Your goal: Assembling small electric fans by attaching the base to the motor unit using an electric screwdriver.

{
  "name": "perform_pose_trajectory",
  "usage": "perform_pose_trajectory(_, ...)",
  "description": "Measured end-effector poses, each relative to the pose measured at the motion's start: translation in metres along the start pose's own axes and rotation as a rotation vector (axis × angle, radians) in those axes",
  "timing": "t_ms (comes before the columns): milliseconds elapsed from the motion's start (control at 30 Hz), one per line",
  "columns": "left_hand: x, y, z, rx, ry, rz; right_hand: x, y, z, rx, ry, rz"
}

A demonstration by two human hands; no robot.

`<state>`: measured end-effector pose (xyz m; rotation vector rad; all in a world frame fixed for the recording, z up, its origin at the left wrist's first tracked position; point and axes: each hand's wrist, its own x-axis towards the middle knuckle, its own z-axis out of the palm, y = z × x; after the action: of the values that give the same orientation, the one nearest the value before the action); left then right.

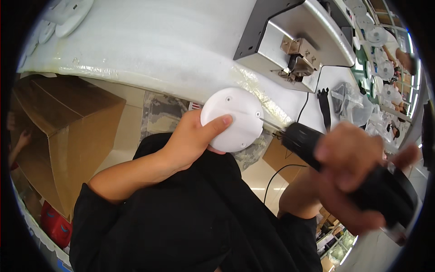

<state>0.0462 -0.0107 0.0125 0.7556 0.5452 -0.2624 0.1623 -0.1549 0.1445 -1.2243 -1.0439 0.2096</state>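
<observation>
My left hand (195, 133) grips a round white plastic disc (238, 129) by its left side, thumb across the face and the other fingers hidden behind it. Small screw holes dot the disc near its edge. My right hand (351, 156), blurred by motion, is wrapped round a black electric screwdriver (302, 140). Its thin bit points left, with the tip close to the hole at the disc's right side; whether it touches the hole I cannot tell. The disc is held just off the table's front edge, above my lap.
A white-covered table (172, 41) lies ahead. On it stand a metal machine (290, 41), a black strap (324, 109) and clear plastic bags (351, 102). White round parts (74, 18) lie far left. A large cardboard box (68, 122) stands at the left. A black cable (272, 179) hangs below the screwdriver.
</observation>
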Motion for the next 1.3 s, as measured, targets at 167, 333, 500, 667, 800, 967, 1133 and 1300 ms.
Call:
perform_pose_trajectory(167,-0.013,-0.006,0.001,0.020,0.046,0.030,0.032,-0.004,-0.017,-0.150,0.255,-0.189)
perform_pose_trajectory(333,-0.019,-0.021,-0.004,0.018,0.129,0.233,0.040,0.004,-0.023,-0.092,0.168,-0.175)
perform_pose_trajectory(500,-0.014,-0.017,-0.012,0.240,0.100,0.281,0.041,0.003,-0.021,-0.038,0.100,-0.140)
perform_pose_trajectory(667,-0.011,-0.006,-0.007,0.395,0.139,0.195,0.036,0.007,-0.014,0.004,0.105,-0.057)
perform_pose_trajectory(800,-0.011,-0.004,0.000,0.407,0.134,0.201,0.029,0.010,-0.010,0.046,0.108,0.011)
perform_pose_trajectory(967,-0.012,-0.007,0.003,0.374,0.133,0.242,0.019,0.010,-0.007,0.089,0.120,0.077)
perform_pose_trajectory(1133,-0.012,-0.007,0.008,0.394,0.121,0.218,0.011,0.013,-0.003,0.129,0.124,0.127)
perform_pose_trajectory(1300,-0.013,-0.006,0.009,0.364,0.108,0.208,0.008,0.019,0.001,0.096,0.074,0.117)
